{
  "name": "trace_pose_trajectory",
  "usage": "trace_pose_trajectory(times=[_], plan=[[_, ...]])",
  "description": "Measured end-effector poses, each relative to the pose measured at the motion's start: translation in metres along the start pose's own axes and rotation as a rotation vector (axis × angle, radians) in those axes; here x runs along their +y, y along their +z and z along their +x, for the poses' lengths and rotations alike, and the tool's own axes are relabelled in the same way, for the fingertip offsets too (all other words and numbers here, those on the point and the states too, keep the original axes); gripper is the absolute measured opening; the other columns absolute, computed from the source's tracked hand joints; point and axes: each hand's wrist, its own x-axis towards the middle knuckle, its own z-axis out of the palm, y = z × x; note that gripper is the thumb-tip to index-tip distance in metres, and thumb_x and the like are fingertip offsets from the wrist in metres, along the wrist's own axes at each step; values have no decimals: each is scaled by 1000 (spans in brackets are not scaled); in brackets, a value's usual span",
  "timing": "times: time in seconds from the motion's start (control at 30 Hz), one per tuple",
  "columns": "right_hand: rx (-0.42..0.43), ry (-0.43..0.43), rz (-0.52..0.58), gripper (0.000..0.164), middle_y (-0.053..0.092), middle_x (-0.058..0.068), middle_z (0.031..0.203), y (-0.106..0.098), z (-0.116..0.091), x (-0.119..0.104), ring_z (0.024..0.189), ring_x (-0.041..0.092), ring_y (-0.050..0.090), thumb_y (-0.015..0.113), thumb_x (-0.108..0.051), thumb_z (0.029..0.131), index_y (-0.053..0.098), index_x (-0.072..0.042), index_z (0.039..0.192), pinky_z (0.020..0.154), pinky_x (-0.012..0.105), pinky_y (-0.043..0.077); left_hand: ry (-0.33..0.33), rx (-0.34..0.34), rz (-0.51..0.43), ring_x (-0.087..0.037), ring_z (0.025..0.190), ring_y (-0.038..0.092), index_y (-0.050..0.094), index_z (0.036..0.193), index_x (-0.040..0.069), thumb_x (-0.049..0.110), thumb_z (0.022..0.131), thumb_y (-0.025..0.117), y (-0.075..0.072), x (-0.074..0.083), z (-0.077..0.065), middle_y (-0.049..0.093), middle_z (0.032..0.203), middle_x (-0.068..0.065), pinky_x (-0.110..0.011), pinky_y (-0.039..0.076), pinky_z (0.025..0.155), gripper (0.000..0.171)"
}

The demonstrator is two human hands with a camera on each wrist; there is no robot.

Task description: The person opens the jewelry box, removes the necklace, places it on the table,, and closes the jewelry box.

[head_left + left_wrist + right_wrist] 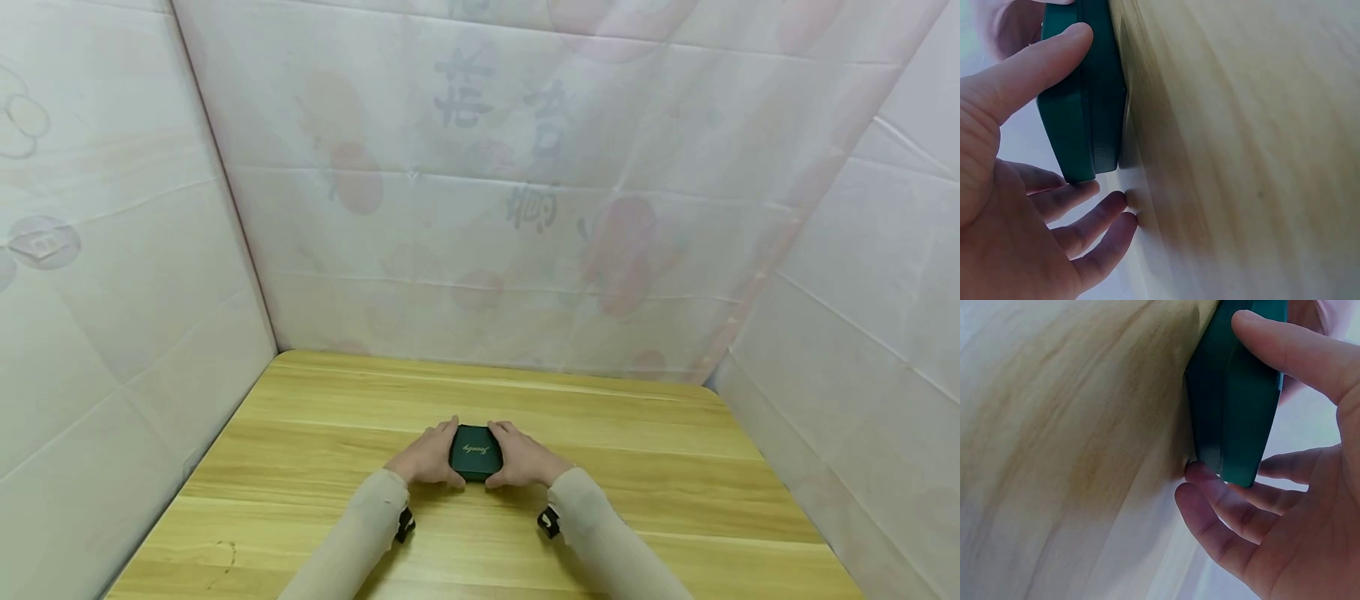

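A dark green jewelry box [476, 463] with gold lettering on its lid lies on the wooden table, its lid closed. The lettering faces away from me, upside down. My left hand [427, 457] grips the box's left side, and my right hand [523, 458] grips its right side. In the left wrist view, the left thumb [1054, 65] presses the box's near face while fingers reach round the far corner. The right wrist view shows the right thumb [1291, 350] on the same face, with fingers curled about the opposite end. The box's contents are hidden.
The wooden table [300, 433] has rounded far corners. Pale printed cloth hangs behind it as a back wall [480, 250], with more cloth at the left [112, 292] and right [877, 333]. Black wrist devices [550, 522] sit under both sleeves.
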Motion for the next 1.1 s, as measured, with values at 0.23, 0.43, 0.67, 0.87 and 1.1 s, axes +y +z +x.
trace_pose_trajectory(times=[0.23,0.43,0.67,0.87,1.1], plan=[[-19,13,-22,102,28,10,135,2,4,-1,108,24,44,74,-45,64,19,-6,140,82,38,40,-4,-4,37,-40,121,27,15,140,1,39,63,77,3,-2,2,28,137,-15,-45,32,91,106],[-19,8,-24,102,32,11,130,3,7,-2,104,23,46,76,-41,63,19,-5,140,80,37,42,2,12,68,-38,117,31,17,139,-1,37,60,80,4,-2,5,32,134,-16,-44,34,89,107],[-20,-1,-29,104,30,12,130,4,9,-3,104,22,46,77,-40,63,17,-4,140,80,35,42,-1,11,121,-34,113,34,16,139,0,38,60,79,5,-2,8,34,133,-15,-42,35,86,108],[-23,-1,-37,104,32,12,129,4,10,-4,103,22,46,77,-40,62,18,-3,140,80,37,42,-11,5,136,-33,113,34,16,139,0,38,60,79,5,0,9,34,132,-15,-43,34,87,107],[-24,-11,-27,104,33,12,127,3,10,-5,101,21,47,78,-39,62,19,-3,139,79,36,42,-5,9,136,-33,113,35,17,139,0,38,61,78,5,-2,8,35,131,-16,-43,34,88,106]])
